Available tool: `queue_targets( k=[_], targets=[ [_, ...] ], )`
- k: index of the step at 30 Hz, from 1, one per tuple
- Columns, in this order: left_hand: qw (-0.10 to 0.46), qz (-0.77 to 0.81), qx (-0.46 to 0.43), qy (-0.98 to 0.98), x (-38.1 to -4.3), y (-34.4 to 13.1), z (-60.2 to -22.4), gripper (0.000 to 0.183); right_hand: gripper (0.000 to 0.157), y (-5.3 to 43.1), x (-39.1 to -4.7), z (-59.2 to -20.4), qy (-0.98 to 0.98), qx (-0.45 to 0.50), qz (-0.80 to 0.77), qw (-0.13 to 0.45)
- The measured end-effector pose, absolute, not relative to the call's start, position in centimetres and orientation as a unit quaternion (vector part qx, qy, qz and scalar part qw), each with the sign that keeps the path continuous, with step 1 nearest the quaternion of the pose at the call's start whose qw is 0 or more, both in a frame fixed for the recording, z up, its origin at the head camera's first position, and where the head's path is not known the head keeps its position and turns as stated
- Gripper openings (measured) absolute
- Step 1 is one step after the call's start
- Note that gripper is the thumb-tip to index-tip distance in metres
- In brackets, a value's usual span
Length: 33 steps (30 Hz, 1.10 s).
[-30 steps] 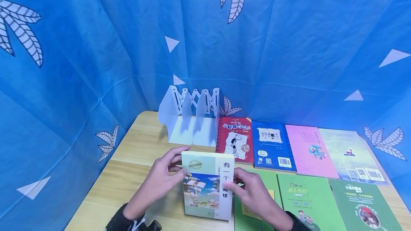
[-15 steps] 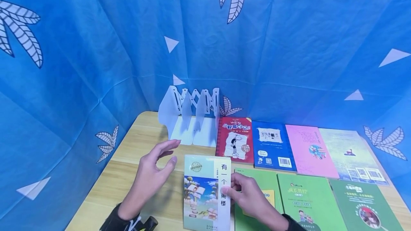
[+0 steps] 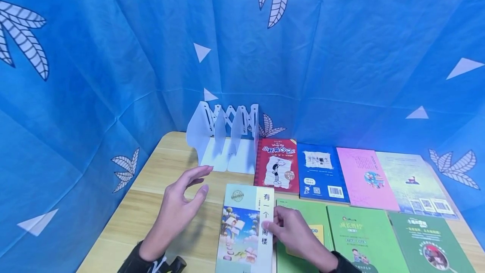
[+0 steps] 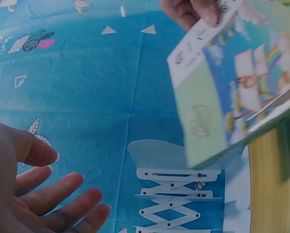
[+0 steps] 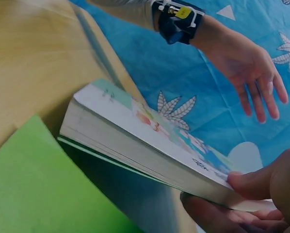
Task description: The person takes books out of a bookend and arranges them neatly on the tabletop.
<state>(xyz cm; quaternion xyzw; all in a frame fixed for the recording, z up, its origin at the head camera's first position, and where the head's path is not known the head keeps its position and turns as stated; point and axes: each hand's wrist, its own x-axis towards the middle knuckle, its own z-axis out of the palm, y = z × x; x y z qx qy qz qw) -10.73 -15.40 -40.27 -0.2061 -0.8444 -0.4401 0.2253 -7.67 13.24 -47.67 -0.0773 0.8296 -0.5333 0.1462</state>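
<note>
A thick book with a pale green cover and a colourful picture is pinched at its right edge by my right hand. In the right wrist view, the thumb lies on the cover and the fingers are beneath, with the page block facing the camera. My left hand is apart from the book, to its left, fingers relaxed and spread. Both book and left hand show in the left wrist view. A white expanding book rack with upright dividers stands beyond, at the table's back left.
Right of the rack lie a red book, a blue book, a pink book and a pale yellow book. Several green books lie in front of them. A blue cloth hangs behind the wooden table.
My left hand has let go of the book and drawn back to the left. In my right hand, the book has come lower and nearer, then shifted slightly right and tilted.
</note>
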Motion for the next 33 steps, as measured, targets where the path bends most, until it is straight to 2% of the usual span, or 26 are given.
queue_targets(
  k=[6,13,21,25,28,33],
  targets=[
    [0.225,-0.442,-0.207,-0.843,-10.7,-15.4,-40.2,0.049,0.027,13.1,-7.8,-48.3,0.884,-0.085,-0.443,0.118],
    [0.222,-0.446,-0.212,-0.841,-10.6,-15.4,-40.2,0.048,0.027,13.0,-8.2,-49.2,0.93,-0.088,-0.345,0.09],
    [0.22,-0.443,-0.215,-0.842,-10.5,-15.5,-40.2,0.048,0.024,13.0,-8.6,-49.4,0.939,-0.075,-0.314,0.122],
    [0.222,-0.441,-0.218,-0.842,-10.4,-15.5,-40.1,0.047,0.031,13.0,-9.0,-49.1,0.931,-0.066,-0.32,0.161],
    [0.221,-0.441,-0.219,-0.842,-10.3,-15.5,-39.9,0.047,0.026,13.2,-9.2,-48.9,0.927,-0.062,-0.322,0.183],
    [0.225,-0.44,-0.214,-0.843,-10.0,-15.8,-39.9,0.049,0.024,13.5,-9.2,-48.9,0.928,-0.071,-0.318,0.18]
  ],
)
